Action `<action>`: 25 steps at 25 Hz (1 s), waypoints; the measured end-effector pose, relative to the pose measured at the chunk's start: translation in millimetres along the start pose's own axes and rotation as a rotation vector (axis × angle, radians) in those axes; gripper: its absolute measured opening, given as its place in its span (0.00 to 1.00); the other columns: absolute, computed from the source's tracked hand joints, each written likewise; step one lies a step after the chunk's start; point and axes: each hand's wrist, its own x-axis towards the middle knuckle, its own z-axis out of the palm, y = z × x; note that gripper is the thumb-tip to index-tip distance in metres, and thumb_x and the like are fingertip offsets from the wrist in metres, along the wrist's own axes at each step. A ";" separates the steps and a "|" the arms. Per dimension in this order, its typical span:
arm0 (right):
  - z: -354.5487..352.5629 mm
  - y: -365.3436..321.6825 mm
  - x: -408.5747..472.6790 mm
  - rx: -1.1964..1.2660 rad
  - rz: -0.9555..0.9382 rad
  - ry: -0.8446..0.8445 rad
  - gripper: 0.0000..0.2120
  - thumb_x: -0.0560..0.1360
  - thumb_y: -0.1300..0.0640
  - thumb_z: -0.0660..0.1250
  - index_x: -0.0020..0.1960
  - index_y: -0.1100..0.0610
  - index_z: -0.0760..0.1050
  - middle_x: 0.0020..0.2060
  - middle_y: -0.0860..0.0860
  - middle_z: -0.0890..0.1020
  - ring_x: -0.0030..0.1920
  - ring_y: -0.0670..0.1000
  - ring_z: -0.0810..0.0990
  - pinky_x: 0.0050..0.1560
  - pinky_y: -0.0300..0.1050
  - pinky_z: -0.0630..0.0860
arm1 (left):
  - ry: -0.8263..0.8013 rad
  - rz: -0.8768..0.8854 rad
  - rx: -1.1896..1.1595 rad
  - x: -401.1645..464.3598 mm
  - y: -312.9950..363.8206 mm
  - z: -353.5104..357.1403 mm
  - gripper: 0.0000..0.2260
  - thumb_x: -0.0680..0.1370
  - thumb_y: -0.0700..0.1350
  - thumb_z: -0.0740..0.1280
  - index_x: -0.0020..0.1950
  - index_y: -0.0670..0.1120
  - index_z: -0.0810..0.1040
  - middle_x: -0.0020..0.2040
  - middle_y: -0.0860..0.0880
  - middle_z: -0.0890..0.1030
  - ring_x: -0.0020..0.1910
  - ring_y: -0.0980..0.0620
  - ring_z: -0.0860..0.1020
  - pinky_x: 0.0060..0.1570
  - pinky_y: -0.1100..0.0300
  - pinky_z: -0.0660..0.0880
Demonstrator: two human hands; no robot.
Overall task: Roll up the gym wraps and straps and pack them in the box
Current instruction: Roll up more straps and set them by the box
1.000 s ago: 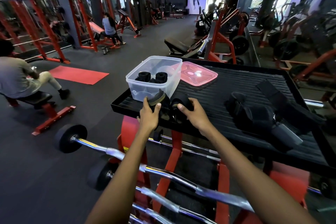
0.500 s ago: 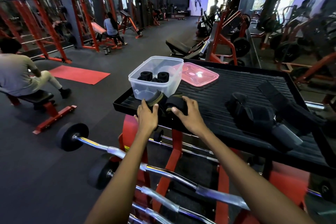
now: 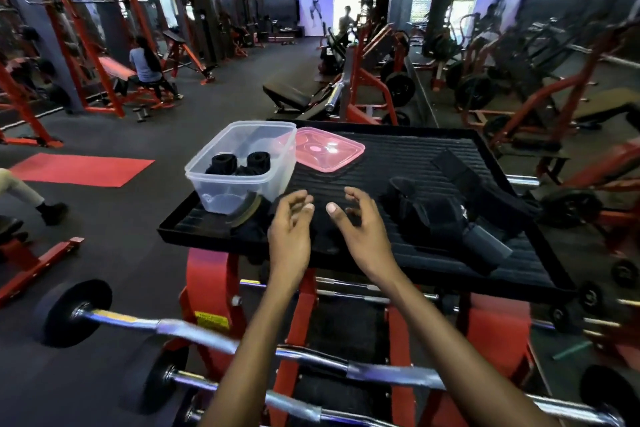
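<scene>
Your left hand and right hand hover over the black tray near its front edge, fingers loosely curled, holding nothing. Rolled wraps sit in the clear box at the front-left corner; a partly rolled strap, probably, lies beside it. Next, grip and finish rolling it.

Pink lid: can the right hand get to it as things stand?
Probably yes. The right hand hovers empty over the tray, and only bare tray shows between it and the pink lid; the loose wraps lie off to its right.
</scene>
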 end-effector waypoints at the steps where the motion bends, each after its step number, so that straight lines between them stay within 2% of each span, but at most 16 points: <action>1: -12.0 0.7 -5.5 0.018 -0.013 0.048 0.17 0.74 0.55 0.69 0.61 0.51 0.71 0.60 0.52 0.74 0.57 0.49 0.76 0.60 0.39 0.73 | -0.067 -0.058 -0.086 -5.4 -0.2 11.0 0.09 0.79 0.36 0.60 0.55 0.46 0.75 0.51 0.49 0.81 0.49 0.57 0.78 0.50 0.63 0.72; 3: -37.2 6.8 -21.5 0.021 -0.038 0.156 0.14 0.74 0.59 0.69 0.57 0.49 0.71 0.56 0.52 0.76 0.55 0.48 0.77 0.54 0.33 0.73 | -0.165 -0.144 -0.155 -17.6 -8.9 32.7 0.09 0.79 0.37 0.59 0.52 0.49 0.75 0.49 0.52 0.81 0.48 0.54 0.78 0.49 0.64 0.72; 4: -49.7 10.9 -29.4 -0.012 -0.061 0.225 0.14 0.74 0.60 0.69 0.57 0.50 0.72 0.55 0.51 0.76 0.54 0.49 0.78 0.53 0.34 0.74 | -0.192 -0.169 -0.172 -22.5 -15.7 42.6 0.10 0.79 0.36 0.59 0.52 0.49 0.75 0.48 0.52 0.80 0.49 0.54 0.78 0.49 0.64 0.72; 7: -88.7 22.1 -32.6 -0.242 -0.093 0.457 0.15 0.72 0.61 0.68 0.58 0.55 0.73 0.53 0.50 0.74 0.54 0.51 0.76 0.57 0.45 0.74 | -0.220 -0.237 -0.204 -23.9 -31.4 75.0 0.08 0.78 0.36 0.61 0.54 0.47 0.74 0.49 0.48 0.79 0.51 0.51 0.76 0.53 0.60 0.72; 8: -101.4 24.4 -24.1 -0.334 -0.067 0.491 0.17 0.73 0.60 0.68 0.60 0.58 0.71 0.54 0.51 0.73 0.56 0.52 0.75 0.60 0.46 0.72 | -0.216 -0.254 -0.183 -17.4 -36.1 87.6 0.08 0.78 0.37 0.62 0.56 0.46 0.73 0.50 0.47 0.78 0.51 0.51 0.75 0.56 0.58 0.71; 10: -122.2 27.4 2.4 -0.569 0.083 0.435 0.24 0.73 0.55 0.70 0.65 0.61 0.67 0.58 0.56 0.73 0.61 0.56 0.73 0.64 0.48 0.68 | -0.244 -0.301 -0.070 -1.8 -40.6 111.7 0.10 0.78 0.41 0.63 0.59 0.44 0.72 0.52 0.46 0.77 0.51 0.50 0.74 0.60 0.54 0.70; 12: -129.1 27.3 21.2 -0.752 0.249 0.318 0.31 0.71 0.49 0.71 0.67 0.61 0.65 0.61 0.59 0.75 0.63 0.59 0.73 0.65 0.51 0.68 | -0.339 -0.388 -0.028 8.2 -43.6 130.7 0.09 0.80 0.48 0.60 0.56 0.45 0.73 0.49 0.47 0.77 0.48 0.49 0.74 0.57 0.52 0.71; 14: -122.9 28.8 21.8 -0.661 0.255 0.285 0.29 0.69 0.51 0.74 0.65 0.59 0.68 0.57 0.56 0.79 0.59 0.56 0.76 0.59 0.45 0.70 | -0.476 -0.535 -0.097 18.4 -49.4 141.1 0.12 0.81 0.54 0.56 0.49 0.48 0.74 0.45 0.50 0.77 0.46 0.49 0.75 0.53 0.53 0.72; 16: -113.2 32.7 7.9 -0.460 0.166 0.240 0.24 0.69 0.59 0.74 0.61 0.56 0.69 0.47 0.50 0.79 0.49 0.49 0.78 0.50 0.39 0.69 | -0.534 -0.661 -0.171 32.8 -57.5 144.1 0.20 0.76 0.62 0.58 0.55 0.48 0.76 0.51 0.48 0.81 0.52 0.48 0.78 0.55 0.50 0.75; 17: -108.7 35.1 -0.6 -0.377 0.124 0.162 0.22 0.70 0.62 0.72 0.60 0.54 0.69 0.43 0.47 0.77 0.45 0.45 0.76 0.49 0.37 0.68 | -0.526 -0.683 -0.171 39.2 -60.8 144.3 0.25 0.73 0.63 0.62 0.59 0.46 0.77 0.54 0.46 0.82 0.53 0.47 0.79 0.56 0.49 0.76; 18: -105.0 38.3 -7.7 -0.300 0.088 0.073 0.21 0.71 0.65 0.70 0.58 0.50 0.68 0.41 0.46 0.76 0.43 0.43 0.75 0.49 0.37 0.69 | -0.481 -0.700 -0.151 44.9 -64.1 143.9 0.25 0.72 0.60 0.65 0.59 0.42 0.77 0.53 0.44 0.82 0.51 0.46 0.81 0.53 0.51 0.77; 19: -102.1 42.2 -11.4 -0.243 0.068 0.014 0.22 0.71 0.67 0.68 0.57 0.47 0.67 0.42 0.47 0.75 0.42 0.43 0.74 0.50 0.36 0.70 | -0.401 -0.705 -0.165 49.3 -67.6 143.3 0.19 0.75 0.52 0.66 0.57 0.39 0.77 0.49 0.42 0.82 0.43 0.48 0.81 0.45 0.56 0.79; 21: -96.6 49.3 -11.5 -0.225 0.043 0.002 0.22 0.72 0.68 0.67 0.56 0.44 0.67 0.43 0.47 0.73 0.44 0.42 0.73 0.53 0.36 0.70 | -0.216 -0.703 -0.191 53.6 -72.2 140.7 0.05 0.78 0.37 0.61 0.49 0.38 0.76 0.37 0.41 0.76 0.25 0.53 0.76 0.25 0.65 0.72; 22: -95.0 52.2 -9.9 -0.231 0.037 0.026 0.21 0.72 0.67 0.67 0.57 0.46 0.68 0.42 0.47 0.73 0.43 0.42 0.73 0.53 0.34 0.69 | -0.136 -0.699 -0.211 56.7 -76.9 140.4 0.05 0.78 0.34 0.59 0.46 0.41 0.74 0.35 0.44 0.73 0.22 0.55 0.72 0.22 0.66 0.68; 23: -93.7 52.6 -7.5 -0.263 0.045 0.059 0.19 0.73 0.66 0.67 0.58 0.49 0.69 0.41 0.47 0.73 0.40 0.41 0.72 0.50 0.32 0.69 | -0.077 -0.694 -0.241 60.8 -80.6 140.1 0.06 0.79 0.34 0.58 0.45 0.43 0.71 0.35 0.45 0.72 0.22 0.55 0.71 0.22 0.66 0.68; 25: -95.8 50.2 -0.1 -0.383 0.085 0.083 0.15 0.74 0.60 0.69 0.59 0.54 0.71 0.39 0.47 0.75 0.35 0.40 0.72 0.42 0.30 0.68 | 0.027 -0.641 -0.270 68.1 -82.6 137.5 0.05 0.79 0.36 0.58 0.48 0.45 0.68 0.39 0.46 0.75 0.30 0.51 0.74 0.27 0.64 0.72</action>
